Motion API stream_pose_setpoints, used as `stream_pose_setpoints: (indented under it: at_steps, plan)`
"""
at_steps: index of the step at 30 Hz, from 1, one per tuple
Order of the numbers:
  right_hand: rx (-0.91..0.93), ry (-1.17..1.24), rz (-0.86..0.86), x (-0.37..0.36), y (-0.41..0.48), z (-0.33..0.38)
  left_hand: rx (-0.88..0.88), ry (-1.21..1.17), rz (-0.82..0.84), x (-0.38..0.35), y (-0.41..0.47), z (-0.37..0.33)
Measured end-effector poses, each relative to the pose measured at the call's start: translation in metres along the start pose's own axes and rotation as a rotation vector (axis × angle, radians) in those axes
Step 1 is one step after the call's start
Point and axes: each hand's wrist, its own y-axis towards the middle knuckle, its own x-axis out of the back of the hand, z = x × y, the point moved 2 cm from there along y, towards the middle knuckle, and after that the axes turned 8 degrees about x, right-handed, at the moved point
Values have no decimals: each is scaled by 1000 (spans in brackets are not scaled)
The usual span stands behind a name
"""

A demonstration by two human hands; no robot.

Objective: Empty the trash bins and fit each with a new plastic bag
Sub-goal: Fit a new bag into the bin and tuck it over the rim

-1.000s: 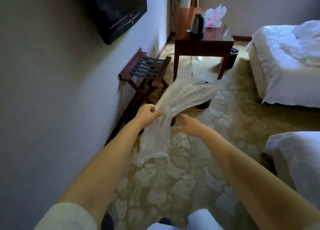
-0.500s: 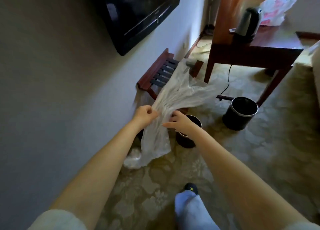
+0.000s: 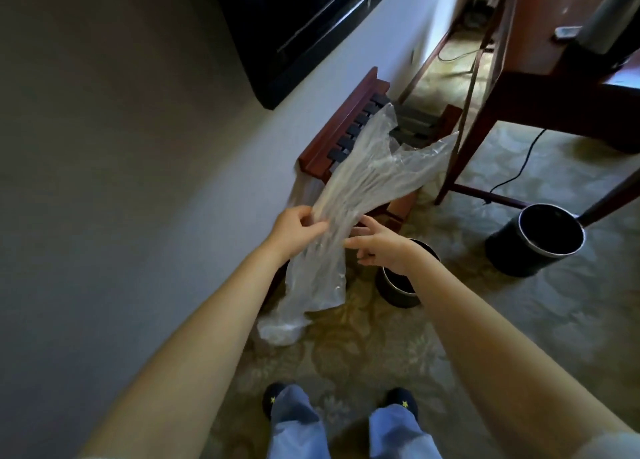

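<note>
The left hand [image 3: 298,231] grips a crumpled clear plastic bag [image 3: 363,181] mid-length, holding it in the air beside the wall. The right hand [image 3: 382,247], fingers loosely spread, touches it with its fingertips. Under that wrist a small round black bin [image 3: 398,294] stands on the patterned carpet [image 3: 485,320]. A second black bin [image 3: 535,242] stands by a leg of the dark wooden desk [image 3: 540,91].

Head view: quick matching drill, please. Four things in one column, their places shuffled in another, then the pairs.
1 bag
2 near bin
3 far bin
4 rack

a against the wall
b in the grip of the left hand
c partly hidden by the right hand
d by the table leg

Pairs: 1-b, 2-c, 3-d, 4-a.
</note>
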Motion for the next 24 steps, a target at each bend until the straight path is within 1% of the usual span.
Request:
stream_pose_setpoints:
  at_steps: [3,8,12,14,16,22,24]
  plan:
    - [-13,53,-16,-13,31,-11,-25,6,19,13,33,28]
    - [2,-14,5,-39,106,-49,-85,25,24,14,98,82]
    - [90,-12,-105,-36,184,-101,-109,-5,-24,-17,166,139]
    - [100,-46,-194,-27,218,-131,-94,-54,-73,-37,199,173]
    - [122,-81,-255,-14,251,-160,-105,-41,-116,-59,230,208]
    - [211,-198,-345,21,342,-235,-162,66,-188,-117,311,298]
    - [240,-233,-323,29,367,-255,-171,94,-229,-134,329,322]
